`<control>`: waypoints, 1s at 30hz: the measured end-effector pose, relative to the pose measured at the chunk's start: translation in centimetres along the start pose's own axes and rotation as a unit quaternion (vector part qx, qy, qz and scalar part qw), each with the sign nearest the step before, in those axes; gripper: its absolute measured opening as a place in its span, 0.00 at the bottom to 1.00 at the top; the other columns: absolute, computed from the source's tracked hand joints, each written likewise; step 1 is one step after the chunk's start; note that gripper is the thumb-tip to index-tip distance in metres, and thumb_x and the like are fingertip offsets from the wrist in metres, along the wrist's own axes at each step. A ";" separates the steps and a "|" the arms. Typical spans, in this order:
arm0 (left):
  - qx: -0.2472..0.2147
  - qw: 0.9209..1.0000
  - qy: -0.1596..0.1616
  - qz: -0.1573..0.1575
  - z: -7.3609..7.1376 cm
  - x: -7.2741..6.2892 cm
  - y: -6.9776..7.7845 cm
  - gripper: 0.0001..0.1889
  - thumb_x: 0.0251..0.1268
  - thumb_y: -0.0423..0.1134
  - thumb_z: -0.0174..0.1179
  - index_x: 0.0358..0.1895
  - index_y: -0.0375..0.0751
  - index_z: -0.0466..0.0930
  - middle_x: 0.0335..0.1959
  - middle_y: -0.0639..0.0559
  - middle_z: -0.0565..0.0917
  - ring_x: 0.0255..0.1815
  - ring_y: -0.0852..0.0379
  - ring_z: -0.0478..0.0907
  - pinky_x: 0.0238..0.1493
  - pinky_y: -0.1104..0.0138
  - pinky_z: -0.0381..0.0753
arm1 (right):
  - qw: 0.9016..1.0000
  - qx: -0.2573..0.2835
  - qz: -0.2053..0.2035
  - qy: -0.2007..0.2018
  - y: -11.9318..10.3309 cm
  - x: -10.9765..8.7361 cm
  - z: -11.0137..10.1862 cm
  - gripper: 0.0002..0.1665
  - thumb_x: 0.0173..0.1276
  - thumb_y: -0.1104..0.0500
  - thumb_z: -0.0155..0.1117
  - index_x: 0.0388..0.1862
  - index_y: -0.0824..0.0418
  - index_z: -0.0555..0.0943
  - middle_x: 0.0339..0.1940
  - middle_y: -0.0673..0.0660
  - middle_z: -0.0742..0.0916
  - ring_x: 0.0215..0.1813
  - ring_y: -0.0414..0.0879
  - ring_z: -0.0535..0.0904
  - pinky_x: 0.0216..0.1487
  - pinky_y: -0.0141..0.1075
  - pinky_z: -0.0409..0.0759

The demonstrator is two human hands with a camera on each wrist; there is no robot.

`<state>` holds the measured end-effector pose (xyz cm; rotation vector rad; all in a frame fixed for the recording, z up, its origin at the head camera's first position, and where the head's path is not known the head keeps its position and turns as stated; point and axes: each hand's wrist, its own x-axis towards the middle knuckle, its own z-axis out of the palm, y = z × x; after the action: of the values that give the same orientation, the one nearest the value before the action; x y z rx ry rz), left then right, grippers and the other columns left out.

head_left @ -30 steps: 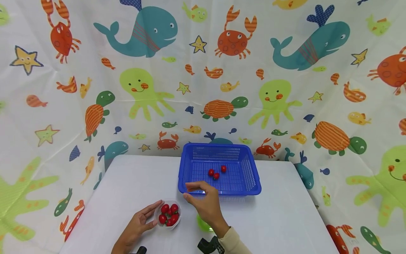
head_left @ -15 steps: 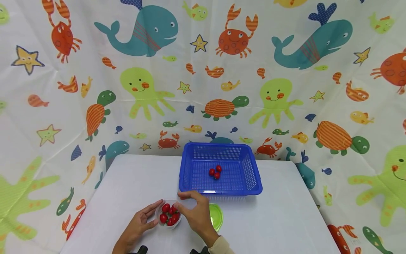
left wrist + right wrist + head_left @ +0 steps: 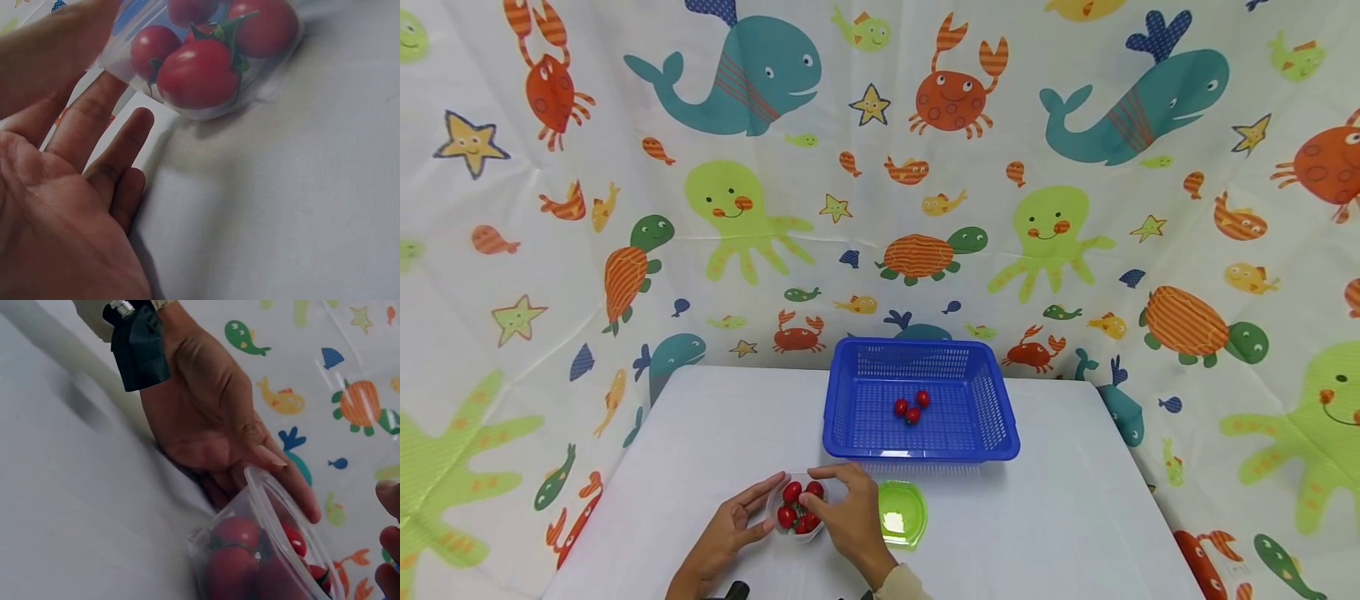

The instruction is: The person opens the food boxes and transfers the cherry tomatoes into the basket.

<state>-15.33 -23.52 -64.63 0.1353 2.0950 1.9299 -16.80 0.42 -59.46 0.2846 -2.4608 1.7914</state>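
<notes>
A clear plastic container (image 3: 805, 538) with several red cherry tomatoes (image 3: 786, 517) stands on the white table. My left hand (image 3: 726, 527) holds it from the left, thumb on the near side and fingers behind the rim. The right wrist view shows that hand (image 3: 203, 412) with its thumb at the rim. Over the container's right side, my right hand (image 3: 855, 512) hovers with thumb and index finger spread around a tomato. Only its fingertips (image 3: 390, 544) enter the right wrist view. Green stems show on tomatoes (image 3: 199, 75) through the wall in the left wrist view.
Behind the container is a blue plastic basket (image 3: 917, 455) with three tomatoes (image 3: 913, 415) inside. A green lid (image 3: 904, 512) lies just right of my right hand. A cloth printed with sea animals (image 3: 917, 257) hangs along the back and sides of the table.
My right hand has come down and left from the basket's front edge to the container, uncovering the green lid. A tomato in the basket has rocked slightly. My left hand stays on the container.
</notes>
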 end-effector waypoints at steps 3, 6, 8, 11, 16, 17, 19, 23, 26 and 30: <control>0.000 1.000 0.002 -0.002 0.0 0.0 -0.1 0.32 0.79 0.36 0.62 0.82 0.46 0.66 0.82 0.46 0.70 0.71 0.86 0.67 0.82 0.29 0.45 | 1.000 -0.021 0.001 0.011 0.6 0.1 0.7 0.18 0.59 0.54 0.85 0.48 0.40 0.92 0.47 0.34 0.91 0.57 0.36 0.81 0.64 0.40 0.77; -0.001 1.000 0.002 -0.003 0.1 0.0 -0.1 0.31 0.79 0.36 0.61 0.82 0.46 0.66 0.82 0.46 0.70 0.71 0.86 0.67 0.82 0.29 0.44 | 0.999 -0.042 0.008 0.018 1.0 0.2 1.2 0.18 0.58 0.53 0.85 0.47 0.38 0.92 0.45 0.34 0.90 0.56 0.35 0.78 0.63 0.41 0.74; -0.004 1.000 0.006 -0.008 0.1 0.0 -0.1 0.31 0.79 0.36 0.62 0.81 0.47 0.67 0.82 0.48 0.71 0.70 0.86 0.68 0.82 0.30 0.44 | 0.998 -0.054 0.013 0.019 1.2 0.3 1.5 0.18 0.58 0.52 0.86 0.46 0.38 0.92 0.44 0.33 0.90 0.56 0.35 0.77 0.63 0.43 0.72; -0.002 1.000 0.008 -0.006 0.1 0.0 -0.1 0.31 0.79 0.36 0.62 0.81 0.47 0.68 0.82 0.47 0.71 0.70 0.86 0.68 0.82 0.29 0.44 | 0.997 -0.070 0.014 0.022 1.5 0.3 2.0 0.19 0.57 0.52 0.87 0.47 0.38 0.93 0.43 0.33 0.90 0.56 0.35 0.76 0.63 0.45 0.71; -0.002 1.000 0.013 -0.004 0.1 -0.1 -0.2 0.31 0.79 0.37 0.62 0.81 0.47 0.68 0.82 0.49 0.71 0.71 0.85 0.68 0.82 0.29 0.45 | 0.995 -0.101 0.004 0.013 2.0 0.5 3.0 0.21 0.56 0.52 0.87 0.48 0.38 0.93 0.44 0.33 0.91 0.57 0.35 0.75 0.64 0.45 0.70; -0.001 1.000 0.015 -0.003 0.1 -0.1 -0.2 0.30 0.78 0.36 0.62 0.81 0.48 0.69 0.82 0.50 0.71 0.71 0.85 0.68 0.82 0.29 0.46 | 0.994 -0.108 -0.001 0.013 2.1 0.5 3.2 0.21 0.56 0.52 0.88 0.48 0.38 0.93 0.44 0.33 0.91 0.57 0.36 0.75 0.64 0.45 0.70; -0.001 1.000 0.017 -0.005 0.1 -0.1 -0.2 0.30 0.78 0.36 0.62 0.80 0.50 0.70 0.81 0.53 0.72 0.72 0.84 0.67 0.83 0.31 0.47 | 0.993 -0.120 -0.009 0.013 2.2 0.5 3.4 0.22 0.55 0.52 0.88 0.49 0.38 0.92 0.45 0.34 0.91 0.57 0.36 0.75 0.65 0.46 0.70; -0.002 1.000 0.021 -0.005 0.1 0.0 -0.3 0.30 0.77 0.35 0.63 0.79 0.51 0.71 0.81 0.55 0.72 0.72 0.83 0.67 0.84 0.32 0.48 | 0.988 -0.147 -0.026 0.022 2.4 0.5 3.8 0.22 0.54 0.50 0.88 0.49 0.38 0.92 0.45 0.37 0.91 0.58 0.38 0.76 0.64 0.45 0.71; -0.001 1.000 0.016 -0.002 0.0 0.0 -0.3 0.30 0.78 0.36 0.62 0.80 0.49 0.70 0.82 0.52 0.71 0.72 0.84 0.67 0.83 0.32 0.46 | 0.983 -0.175 -0.049 0.030 2.5 0.5 4.1 0.22 0.54 0.49 0.88 0.49 0.39 0.93 0.43 0.37 0.92 0.58 0.39 0.77 0.64 0.46 0.72; 0.005 1.000 0.010 0.004 -0.1 0.0 -0.3 0.30 0.79 0.37 0.62 0.81 0.47 0.68 0.83 0.49 0.69 0.72 0.85 0.67 0.83 0.32 0.46 | 0.968 -0.227 -0.091 0.049 2.6 0.7 4.5 0.22 0.50 0.47 0.90 0.46 0.41 0.93 0.41 0.38 0.93 0.55 0.40 0.79 0.62 0.45 0.74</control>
<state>-15.33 -23.69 -64.87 0.1259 2.1190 1.9339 -17.83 -3.20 -63.13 0.3593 -2.5823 1.1038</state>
